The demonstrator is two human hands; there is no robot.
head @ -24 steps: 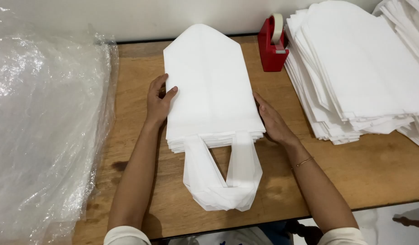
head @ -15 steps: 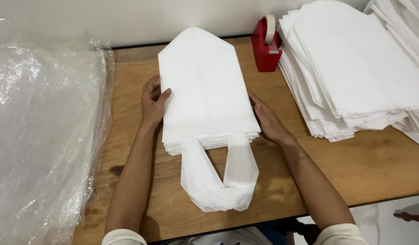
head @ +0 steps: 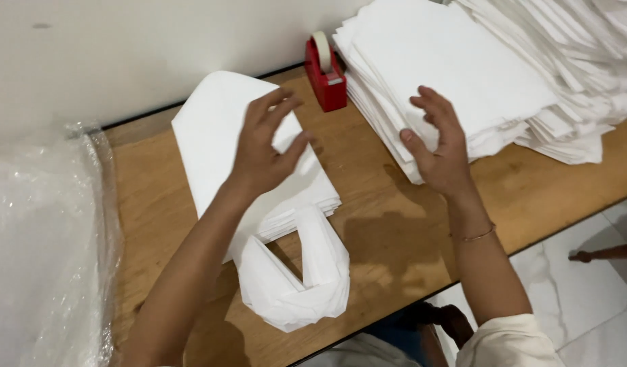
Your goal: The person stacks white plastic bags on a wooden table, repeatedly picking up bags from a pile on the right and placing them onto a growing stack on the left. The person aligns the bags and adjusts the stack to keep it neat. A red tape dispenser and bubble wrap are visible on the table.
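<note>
A small stack of white fabric bags (head: 225, 149) lies on the wooden table (head: 388, 217), its looped handles (head: 293, 278) hanging toward the near edge. My left hand (head: 266, 146) hovers above this stack, fingers spread, holding nothing. My right hand (head: 439, 143) is raised, open and empty, in front of the big pile of white bags (head: 463, 75) at the right. Neither hand touches a bag.
A red tape dispenser (head: 325, 73) stands at the back by the white wall. Crinkled clear plastic sheeting (head: 42, 251) covers the left side. More white bags (head: 599, 41) are stacked at the far right. Tiled floor (head: 592, 306) shows beyond the table's near edge.
Both hands have let go of the sides of the small stack and lifted up. The right hand moved toward the big pile. The view has swung to the right.
</note>
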